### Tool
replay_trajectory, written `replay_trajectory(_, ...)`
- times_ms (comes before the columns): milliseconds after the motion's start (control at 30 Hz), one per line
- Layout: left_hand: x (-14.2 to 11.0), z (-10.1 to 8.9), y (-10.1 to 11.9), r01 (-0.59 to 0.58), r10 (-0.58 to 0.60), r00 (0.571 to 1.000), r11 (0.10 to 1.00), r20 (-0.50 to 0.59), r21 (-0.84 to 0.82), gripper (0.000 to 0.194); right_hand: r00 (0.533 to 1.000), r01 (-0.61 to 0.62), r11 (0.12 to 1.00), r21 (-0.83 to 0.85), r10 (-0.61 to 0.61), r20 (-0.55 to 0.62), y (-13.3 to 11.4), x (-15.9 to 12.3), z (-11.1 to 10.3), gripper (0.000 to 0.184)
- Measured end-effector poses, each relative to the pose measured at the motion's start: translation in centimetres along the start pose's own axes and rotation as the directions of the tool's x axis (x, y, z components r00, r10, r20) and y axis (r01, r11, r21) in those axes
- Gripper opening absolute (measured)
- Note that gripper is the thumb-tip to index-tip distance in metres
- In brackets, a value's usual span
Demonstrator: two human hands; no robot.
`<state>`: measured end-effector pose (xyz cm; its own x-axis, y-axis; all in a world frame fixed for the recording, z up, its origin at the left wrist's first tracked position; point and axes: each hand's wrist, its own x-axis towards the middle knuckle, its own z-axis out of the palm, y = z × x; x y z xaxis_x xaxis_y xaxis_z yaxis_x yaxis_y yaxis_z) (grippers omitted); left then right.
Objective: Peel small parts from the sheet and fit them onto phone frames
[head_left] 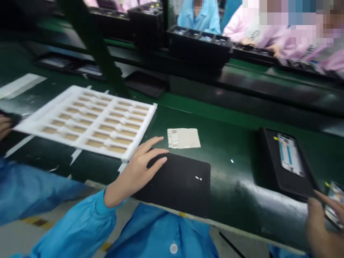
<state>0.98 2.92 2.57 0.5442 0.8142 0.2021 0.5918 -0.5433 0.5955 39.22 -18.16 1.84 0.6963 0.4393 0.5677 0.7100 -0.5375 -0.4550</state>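
Observation:
My left hand (142, 166) is open, its fingers spread over the left part of a flat black pad (185, 193) at the table's front edge. Two tiny white pieces (199, 178) show on the pad. Just beyond the fingertips lies a pale card with barcodes (185, 138). At the lower right edge my right hand (325, 225), blurred and partly cut off, has thumb and forefinger apart. It is close to an opened phone-like part (335, 200) and the near corner of a black box (276, 168). Another opened phone-like part (291, 156) lies on that box.
A white slotted tray (88, 141) stands at the left, near another person's hand (4, 125). Black divided bins (199, 46) line the raised rear ledge, with people in blue and pink behind. A dark green post (94, 39) slants across the back left.

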Motion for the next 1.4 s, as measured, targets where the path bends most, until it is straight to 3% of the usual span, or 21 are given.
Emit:
replay_trajectory(33, -0.2, -0.9, -0.2, 0.026, -0.025, 0.999, 1.000, -0.028, 0.010, 0.027, 0.995, 0.074, 0.993, 0.095, -0.080, 0.065, -2.4, -1.0, 0.2, 0.039)
replay_trajectory(100, -0.7, -2.2, -0.8, 0.086, -0.084, 0.993, 0.996, -0.088, 0.014, 0.027, 0.919, 0.235, 0.934, 0.270, -0.304, 0.249, -7.0, -3.2, 1.2, 0.037)
replay_trajectory(200, -1.9, -2.7, -1.8, 0.158, -0.157, 0.981, 0.987, -0.115, 0.000, 0.029, 0.656, 0.343, 0.802, 0.489, -0.577, 0.486, -12.0, -5.7, 3.8, 0.033)
replay_trajectory(233, -2.3, -2.6, -2.1, 0.169, -0.168, 0.980, 0.986, -0.103, -0.004, 0.030, 0.587, 0.346, 0.777, 0.526, -0.616, 0.525, -12.9, -5.7, 4.7, 0.032)
replay_trajectory(267, -2.8, -2.5, -2.5, 0.173, -0.173, 0.981, 0.985, -0.089, -0.007, 0.031, 0.559, 0.349, 0.767, 0.538, -0.631, 0.538, -13.3, -5.3, 5.7, 0.031)
replay_trajectory(300, -3.3, -2.4, -2.8, 0.177, -0.178, 0.981, 0.984, -0.076, -0.009, 0.031, 0.577, 0.354, 0.772, 0.528, -0.625, 0.526, -13.3, -4.2, 6.6, 0.031)
replay_trajectory(367, -4.3, -2.1, -3.5, 0.194, -0.195, 0.978, 0.981, -0.071, -0.020, 0.030, 0.715, 0.349, 0.828, 0.438, -0.538, 0.447, -12.0, -0.5, 8.2, 0.032)
replay_trajectory(433, -4.8, -2.0, -3.9, 0.223, -0.226, 0.972, 0.974, -0.071, -0.050, 0.029, 0.872, 0.227, 0.942, 0.246, -0.309, 0.380, -9.1, 4.2, 9.3, 0.037)
replay_trajectory(500, -4.7, -1.7, -4.0, 0.232, -0.238, 0.969, 0.969, -0.068, -0.092, 0.027, 0.958, 0.005, 0.999, 0.035, -0.015, 0.286, -5.3, 8.3, 9.7, 0.046)
replay_trajectory(567, -4.0, -1.2, -3.5, 0.198, -0.207, 0.977, 0.971, -0.060, -0.132, 0.025, 0.953, -0.146, 0.987, -0.061, 0.157, 0.258, -1.7, 10.7, 9.8, 0.053)
replay_trajectory(667, -2.3, 0.0, -1.4, 0.078, -0.084, 0.996, 0.982, -0.028, -0.172, 0.023, 0.905, -0.294, 0.949, -0.110, 0.313, 0.289, 1.8, 11.2, 9.7, 0.051)
replay_trajectory(800, -0.4, 1.6, 1.8, -0.047, 0.073, 0.993, 0.968, 0.096, -0.245, 0.023, 0.890, -0.386, 0.918, -0.085, 0.395, 0.226, 3.0, 10.4, 9.8, 0.053)
replay_trajectory(900, 0.4, 2.6, 3.6, -0.031, 0.107, 0.973, 0.938, 0.205, -0.345, 0.023, 0.897, -0.427, 0.904, -0.036, 0.428, 0.114, 2.1, 10.0, 9.1, 0.055)
replay_trajectory(1000, 1.0, 4.1, 5.4, 0.099, 0.075, 0.949, 0.851, 0.306, -0.515, 0.034, 0.934, -0.355, 0.926, 0.131, 0.346, 0.087, -1.5, 7.5, 7.6, 0.055)
replay_trajectory(1100, 1.6, 6.2, 7.2, 0.243, 0.055, 0.937, 0.606, 0.345, -0.757, 0.056, 0.976, -0.164, 0.914, 0.372, 0.096, 0.194, -8.0, 1.6, 5.9, 0.061)
replay_trajectory(1167, 2.0, 7.7, 8.1, 0.267, 0.008, 0.954, 0.437, 0.301, -0.859, 0.059, 0.923, -0.030, 0.864, 0.502, -0.169, 0.345, -12.5, -2.9, 4.9, 0.056)
replay_trajectory(1233, 2.2, 8.7, 8.4, 0.251, -0.117, 0.968, 0.389, 0.223, -0.886, 0.052, 0.853, 0.050, 0.829, 0.558, -0.325, 0.407, -15.4, -5.9, 4.3, 0.050)
replay_trajectory(1300, 2.1, 8.8, 7.8, 0.245, -0.258, 0.956, 0.428, 0.142, -0.870, 0.043, 0.821, 0.102, 0.825, 0.555, -0.385, 0.421, -15.7, -6.3, 4.6, 0.047)
replay_trajectory(1367, 2.0, 8.1, 6.6, 0.260, -0.332, 0.938, 0.486, 0.099, -0.835, 0.039, 0.874, 0.130, 0.887, 0.444, -0.314, 0.371, -13.2, -4.0, 5.6, 0.046)
replay_trajectory(1400, 1.9, 7.5, 5.8, 0.267, -0.342, 0.935, 0.508, 0.093, -0.819, 0.039, 0.927, 0.130, 0.934, 0.334, -0.234, 0.294, -11.2, -2.3, 6.2, 0.046)
